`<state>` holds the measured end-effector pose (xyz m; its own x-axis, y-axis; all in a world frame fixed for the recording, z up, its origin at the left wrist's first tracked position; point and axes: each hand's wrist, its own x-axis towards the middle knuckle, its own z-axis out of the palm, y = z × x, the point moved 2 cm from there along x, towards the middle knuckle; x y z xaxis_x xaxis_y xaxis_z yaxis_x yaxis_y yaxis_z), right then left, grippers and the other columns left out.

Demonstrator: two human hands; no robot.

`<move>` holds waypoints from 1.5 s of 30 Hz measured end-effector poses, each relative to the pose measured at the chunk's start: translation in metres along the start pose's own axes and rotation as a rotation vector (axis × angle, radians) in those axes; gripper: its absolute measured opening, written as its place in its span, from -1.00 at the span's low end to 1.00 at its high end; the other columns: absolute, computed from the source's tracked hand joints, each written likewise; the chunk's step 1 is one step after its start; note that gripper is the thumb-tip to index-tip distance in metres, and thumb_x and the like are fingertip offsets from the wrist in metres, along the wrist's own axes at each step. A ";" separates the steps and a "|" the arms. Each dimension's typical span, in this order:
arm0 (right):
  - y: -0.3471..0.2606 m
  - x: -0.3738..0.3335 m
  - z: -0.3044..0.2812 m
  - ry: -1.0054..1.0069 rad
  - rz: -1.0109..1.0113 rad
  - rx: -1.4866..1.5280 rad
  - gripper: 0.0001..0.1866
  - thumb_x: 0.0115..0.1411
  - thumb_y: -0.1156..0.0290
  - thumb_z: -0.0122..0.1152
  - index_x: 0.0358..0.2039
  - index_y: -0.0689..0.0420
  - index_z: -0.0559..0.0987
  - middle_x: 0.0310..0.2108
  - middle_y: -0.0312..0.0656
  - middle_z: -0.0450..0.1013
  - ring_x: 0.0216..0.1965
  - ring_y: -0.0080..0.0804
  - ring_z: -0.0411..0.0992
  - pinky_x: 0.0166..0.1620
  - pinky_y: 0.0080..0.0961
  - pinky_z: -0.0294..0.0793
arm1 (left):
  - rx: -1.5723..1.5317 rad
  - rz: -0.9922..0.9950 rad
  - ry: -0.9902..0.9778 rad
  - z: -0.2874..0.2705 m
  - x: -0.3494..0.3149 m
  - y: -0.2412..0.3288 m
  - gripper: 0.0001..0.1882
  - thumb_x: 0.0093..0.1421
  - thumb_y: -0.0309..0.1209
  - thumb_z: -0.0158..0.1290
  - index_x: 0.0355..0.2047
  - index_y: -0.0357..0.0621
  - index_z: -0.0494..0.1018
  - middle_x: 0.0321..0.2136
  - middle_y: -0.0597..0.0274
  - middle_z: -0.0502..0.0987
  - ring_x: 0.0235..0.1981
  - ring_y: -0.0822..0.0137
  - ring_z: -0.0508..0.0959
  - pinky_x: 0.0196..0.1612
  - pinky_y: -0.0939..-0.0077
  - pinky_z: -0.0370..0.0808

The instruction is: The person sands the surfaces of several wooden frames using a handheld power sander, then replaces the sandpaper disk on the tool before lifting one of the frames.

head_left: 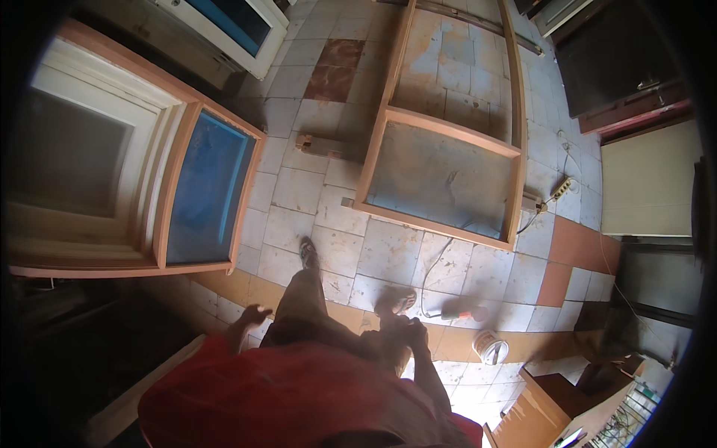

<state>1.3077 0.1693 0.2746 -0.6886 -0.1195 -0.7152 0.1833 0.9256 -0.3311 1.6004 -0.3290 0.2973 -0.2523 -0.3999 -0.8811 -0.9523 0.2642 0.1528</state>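
Observation:
My left hand (258,314) hangs beside my left thigh, its fingers partly apart and nothing visible in it. My right hand (409,330) is at my bent right knee; it is dark and its fingers cannot be made out. Just past it on the tiles lies a power tool (457,314) with a red and white body and a cord. A wooden frame (441,228) with a greyish panel in its near section lies on the floor ahead of me, out of reach of both hands.
A wooden window frame (196,187) with a blue panel stands at left. A white bucket (491,348) sits at right, near a wooden cabinet (534,407). A power strip (562,187) and cords lie right of the floor frame. Wood blocks (317,144) support it.

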 end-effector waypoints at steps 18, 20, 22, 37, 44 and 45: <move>-0.279 0.016 0.047 0.055 0.133 0.684 -0.66 0.15 0.17 0.33 -0.38 0.22 0.52 -0.55 -0.16 0.51 -0.53 -0.44 0.53 -0.47 -0.46 0.49 | -0.601 0.169 0.089 -0.318 0.139 0.105 -0.40 0.25 -0.12 0.17 0.14 -0.31 0.38 -0.26 0.15 0.59 -0.31 0.40 0.56 -0.34 0.50 0.50; -0.312 0.030 0.044 0.101 0.183 0.785 -0.66 0.14 0.19 0.35 -0.40 0.24 0.52 -0.55 -0.15 0.50 -0.57 -0.45 0.51 -0.48 -0.45 0.50 | -0.622 0.197 0.076 -0.353 0.154 0.147 -0.43 0.26 -0.15 0.17 0.14 -0.28 0.38 -0.27 0.18 0.59 -0.32 0.42 0.56 -0.34 0.52 0.50; -0.306 0.054 0.052 0.134 0.141 0.782 -0.70 0.17 0.20 0.34 -0.38 0.18 0.51 -0.55 -0.22 0.48 -0.54 -0.41 0.52 -0.56 -0.47 0.46 | -0.674 0.249 0.000 -0.378 0.167 0.188 -0.50 0.28 -0.22 0.16 0.12 -0.25 0.39 -0.26 0.21 0.59 -0.33 0.42 0.57 -0.32 0.51 0.51; -0.486 0.271 -0.090 0.374 -0.146 0.523 -0.68 0.19 0.13 0.27 -0.30 0.16 0.56 -0.47 -0.09 0.53 -0.47 -0.34 0.56 -0.44 -0.36 0.52 | -0.100 0.277 0.073 -0.512 0.197 0.304 -0.55 0.31 -0.22 0.09 0.11 -0.22 0.42 -0.18 0.15 0.59 -0.19 0.35 0.59 -0.15 0.49 0.52; -0.569 0.347 -0.144 0.562 -0.226 0.009 -0.80 0.24 0.25 0.11 -0.39 0.05 0.61 -0.47 -0.09 0.53 -0.45 -0.17 0.57 -0.32 -0.18 0.54 | 0.082 0.343 -0.062 -0.596 0.306 0.382 -0.59 0.31 -0.26 0.06 0.09 -0.20 0.43 -0.19 0.14 0.59 -0.22 0.34 0.59 -0.19 0.47 0.53; -0.571 0.359 -0.143 0.464 -0.101 0.036 -0.75 0.25 0.21 0.08 -0.44 0.05 0.62 -0.51 -0.11 0.54 -0.45 -0.18 0.57 -0.33 -0.19 0.55 | 0.098 0.362 -0.076 -0.613 0.324 0.399 -0.60 0.31 -0.26 0.06 0.09 -0.20 0.43 -0.19 0.14 0.59 -0.23 0.34 0.60 -0.19 0.47 0.53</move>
<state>0.8556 -0.3507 0.2955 -0.9434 -0.0271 -0.3306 0.1182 0.9037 -0.4115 1.0335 -0.8912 0.3476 -0.5521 -0.1999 -0.8094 -0.7822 0.4603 0.4199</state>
